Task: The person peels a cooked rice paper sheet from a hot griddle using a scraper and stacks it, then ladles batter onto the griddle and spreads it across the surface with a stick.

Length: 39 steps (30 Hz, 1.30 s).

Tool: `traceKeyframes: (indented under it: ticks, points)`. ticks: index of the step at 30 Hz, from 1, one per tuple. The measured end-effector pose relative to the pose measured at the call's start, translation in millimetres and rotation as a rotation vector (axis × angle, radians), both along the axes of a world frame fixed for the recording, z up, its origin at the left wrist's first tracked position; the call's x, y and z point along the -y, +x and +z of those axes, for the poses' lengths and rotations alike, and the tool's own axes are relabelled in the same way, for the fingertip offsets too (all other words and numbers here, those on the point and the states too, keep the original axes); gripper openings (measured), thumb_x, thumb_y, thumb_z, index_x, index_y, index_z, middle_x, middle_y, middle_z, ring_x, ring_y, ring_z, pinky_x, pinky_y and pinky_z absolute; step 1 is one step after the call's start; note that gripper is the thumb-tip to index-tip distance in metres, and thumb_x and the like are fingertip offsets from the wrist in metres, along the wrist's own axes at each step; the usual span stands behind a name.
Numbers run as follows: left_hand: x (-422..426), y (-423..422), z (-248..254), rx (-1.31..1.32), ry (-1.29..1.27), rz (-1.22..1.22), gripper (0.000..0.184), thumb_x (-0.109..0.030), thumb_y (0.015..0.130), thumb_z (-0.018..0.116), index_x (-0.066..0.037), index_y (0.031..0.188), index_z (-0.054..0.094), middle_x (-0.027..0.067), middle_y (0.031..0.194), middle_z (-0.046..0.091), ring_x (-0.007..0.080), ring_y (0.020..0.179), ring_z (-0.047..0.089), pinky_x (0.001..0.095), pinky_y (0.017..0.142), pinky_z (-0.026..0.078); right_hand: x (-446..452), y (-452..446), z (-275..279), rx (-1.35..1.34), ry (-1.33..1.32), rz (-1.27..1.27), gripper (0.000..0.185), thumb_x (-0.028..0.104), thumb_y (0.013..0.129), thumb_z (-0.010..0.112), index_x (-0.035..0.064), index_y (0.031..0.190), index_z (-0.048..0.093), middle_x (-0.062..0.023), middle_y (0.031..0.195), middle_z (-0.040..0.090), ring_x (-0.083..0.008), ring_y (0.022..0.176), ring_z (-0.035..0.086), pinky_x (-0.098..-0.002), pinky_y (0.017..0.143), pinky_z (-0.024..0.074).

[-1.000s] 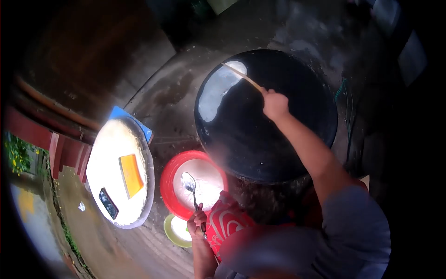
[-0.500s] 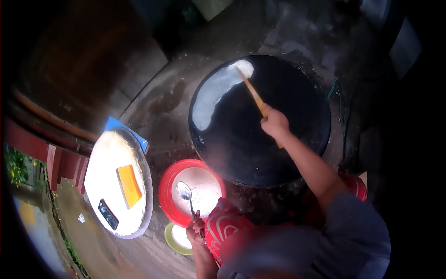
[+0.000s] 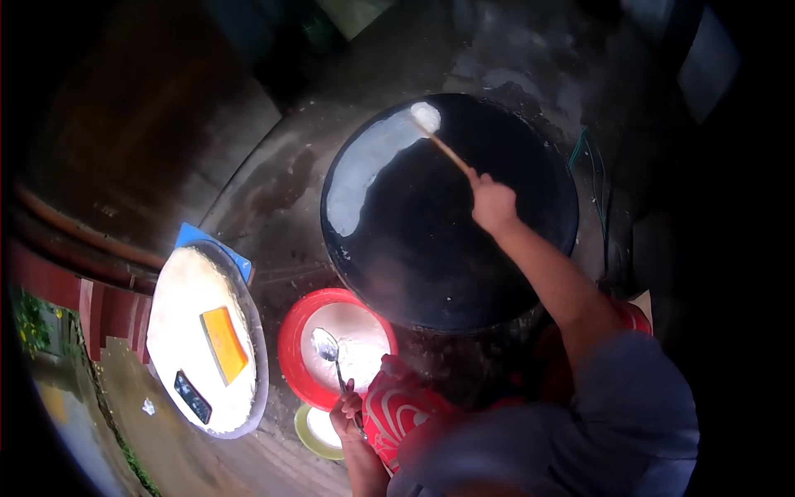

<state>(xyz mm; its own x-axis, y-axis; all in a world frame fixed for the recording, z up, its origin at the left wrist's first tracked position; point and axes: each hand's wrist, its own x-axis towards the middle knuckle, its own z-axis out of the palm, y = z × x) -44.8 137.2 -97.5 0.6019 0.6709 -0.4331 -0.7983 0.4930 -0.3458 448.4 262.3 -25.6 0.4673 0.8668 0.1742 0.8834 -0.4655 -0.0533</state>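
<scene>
My right hand (image 3: 494, 203) is closed around a wooden spreader (image 3: 451, 154), its thin far end at the white batter (image 3: 360, 170) on a large round black griddle (image 3: 464, 273). The batter lies in a curved band along the griddle's left and upper edge, with a thicker lump at the top. Lower down, my left hand (image 3: 348, 412) grips the handle of a metal spoon (image 3: 325, 345). The spoon's bowl is over a red basin (image 3: 291, 331) holding white batter.
A green bowl (image 3: 306, 436) with white contents stands below the basin. At left, a round pale stack (image 3: 186, 311) carries a yellow-orange block (image 3: 224, 344) and a phone (image 3: 193, 396). A blue board (image 3: 236, 257) shows behind it. Green cord (image 3: 584, 149) lies right of the griddle.
My right hand has turned with the spreader, whose tip stays near the batter lump. The whole view has shifted slightly. My left hand still holds the spoon over the basin.
</scene>
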Motion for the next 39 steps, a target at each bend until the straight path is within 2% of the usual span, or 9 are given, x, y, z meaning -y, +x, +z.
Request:
traceKeyframes:
  ticks: [5,10,15,18,23,27,32,34,39]
  points:
    - [-4,3,5,-0.037,0.006,0.020,0.038,-0.002,0.088,0.033,0.017,0.121,0.037,0.0079,0.076,0.047,0.0135,0.056,0.039,0.0247,0.049,0.037,14,-19,27,-0.355,0.099,-0.192,0.059,0.017,0.072,0.059,0.0071,0.128,0.042,-0.0144,0.104,0.056,-0.0307,0.088,0.061,-0.0399,0.074,0.0502]
    - [-4,8,12,-0.090,-0.039,0.018,0.037,-0.003,0.088,0.033,0.017,0.119,0.038,0.0075,0.072,0.046,0.0135,0.053,0.038,0.0242,0.047,0.036,-43,9,-2,-0.014,0.026,-0.036,0.049,0.007,0.078,0.049,0.0011,0.127,0.041,-0.0123,0.098,0.057,-0.0268,0.077,0.062,-0.0361,0.058,0.0510]
    - [-1,0,2,-0.145,0.068,0.049,0.038,-0.004,0.089,0.031,0.016,0.121,0.037,0.0080,0.075,0.047,0.0140,0.055,0.039,0.0245,0.047,0.038,33,-16,26,-0.251,-0.028,-0.190,0.069,0.014,0.071,0.060,0.0034,0.134,0.033,-0.0151,0.106,0.052,-0.0280,0.083,0.062,-0.0366,0.066,0.0521]
    - [-4,-3,-2,-0.130,0.052,0.009,0.038,-0.004,0.089,0.031,0.017,0.120,0.038,0.0085,0.075,0.047,0.0139,0.055,0.039,0.0243,0.047,0.036,33,-43,10,-0.139,-0.069,0.116,0.066,0.011,0.071,0.059,0.0027,0.132,0.035,-0.0142,0.101,0.053,-0.0260,0.075,0.062,-0.0353,0.064,0.0521]
    - [-2,-13,-14,-0.143,-0.024,0.027,0.037,-0.004,0.089,0.032,0.018,0.118,0.039,0.0083,0.074,0.047,0.0133,0.054,0.038,0.0237,0.046,0.036,36,37,17,-0.162,-0.083,-0.212,0.064,0.011,0.075,0.058,0.0060,0.134,0.034,-0.0107,0.100,0.054,-0.0243,0.077,0.062,-0.0347,0.059,0.0510]
    - [-6,-7,1,-0.196,0.050,0.011,0.035,-0.004,0.090,0.032,0.017,0.117,0.041,0.0082,0.073,0.047,0.0133,0.054,0.039,0.0242,0.046,0.036,26,-17,30,-0.259,0.017,-0.117,0.072,0.011,0.067,0.063,0.0025,0.133,0.034,-0.0139,0.104,0.053,-0.0264,0.085,0.062,-0.0359,0.066,0.0519]
    - [-6,-10,12,-0.227,-0.070,0.036,0.035,-0.005,0.090,0.033,0.016,0.117,0.040,0.0076,0.072,0.046,0.0137,0.054,0.040,0.0243,0.046,0.037,-15,43,-2,0.018,-0.027,-0.181,0.046,0.005,0.082,0.046,0.0009,0.127,0.042,-0.0115,0.099,0.055,-0.0239,0.079,0.063,-0.0353,0.058,0.0517]
    - [-8,-4,30,-0.239,-0.075,0.042,0.035,-0.005,0.090,0.033,0.016,0.118,0.039,0.0072,0.072,0.046,0.0138,0.055,0.040,0.0243,0.046,0.038,25,54,14,0.021,-0.041,-0.214,0.049,0.010,0.080,0.050,0.0012,0.128,0.041,-0.0116,0.097,0.056,-0.0236,0.079,0.063,-0.0353,0.058,0.0519]
    - [-15,16,92,-0.158,-0.070,0.063,0.026,-0.006,0.090,0.032,0.011,0.107,0.043,0.0043,0.066,0.042,0.0134,0.052,0.040,0.0253,0.047,0.039,114,45,20,-0.458,0.098,-0.219,0.041,0.016,0.087,0.047,0.0007,0.125,0.043,-0.0157,0.097,0.059,-0.0294,0.086,0.061,-0.0360,0.075,0.0492]
